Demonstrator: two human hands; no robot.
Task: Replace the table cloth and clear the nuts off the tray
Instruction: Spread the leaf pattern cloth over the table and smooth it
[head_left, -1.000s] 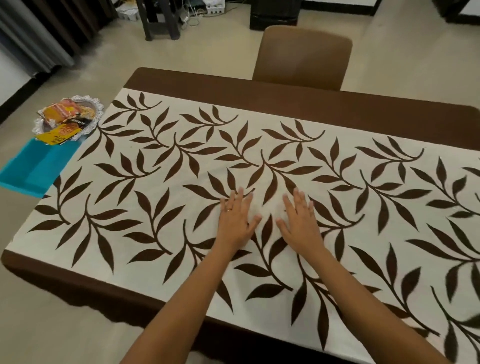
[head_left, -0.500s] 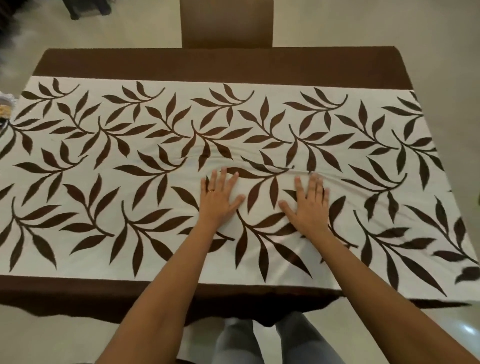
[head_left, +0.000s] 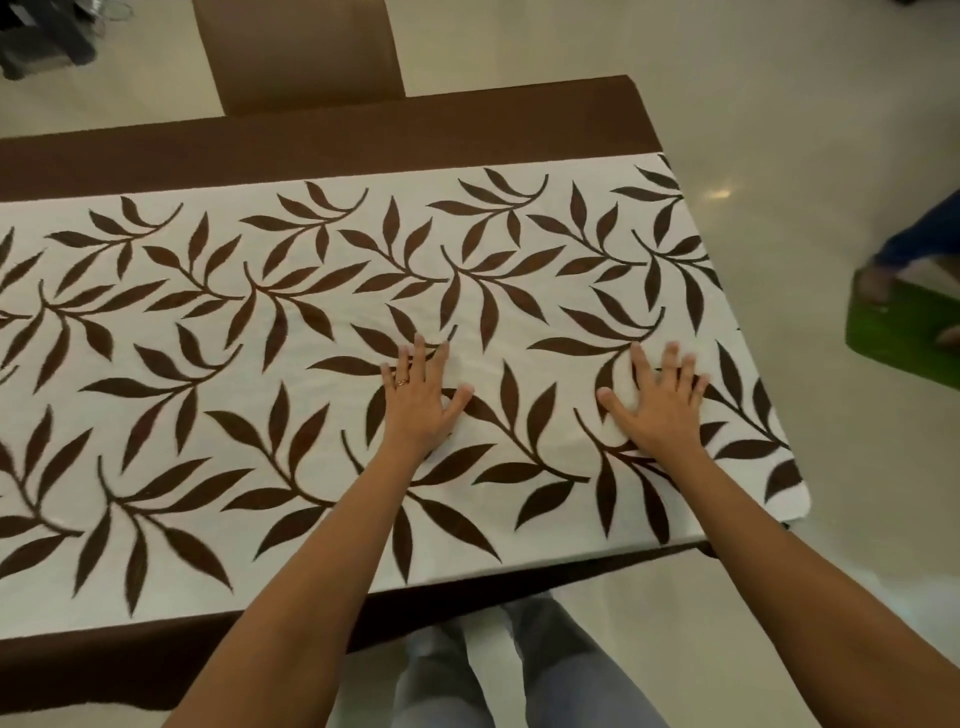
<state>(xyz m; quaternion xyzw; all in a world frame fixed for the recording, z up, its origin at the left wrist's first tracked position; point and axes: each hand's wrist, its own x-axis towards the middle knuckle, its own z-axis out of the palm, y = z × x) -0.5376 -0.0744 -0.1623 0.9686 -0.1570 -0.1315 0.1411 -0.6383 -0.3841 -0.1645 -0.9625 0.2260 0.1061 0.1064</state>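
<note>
The table cloth lies spread over the counter and hides it; the tray and nuts are not in view. The left hand and right hand press flat on it, fingers straight, gripping nothing. An uneven push may wrinkle this thin, soft fabric or drag it sideways. It is cream with dark brown leaves and a brown border.

Soft, even indoor light. A small glare spot shines on the floor beyond the bench's right edge. Slight overall blur; the bench edges bow.
</note>
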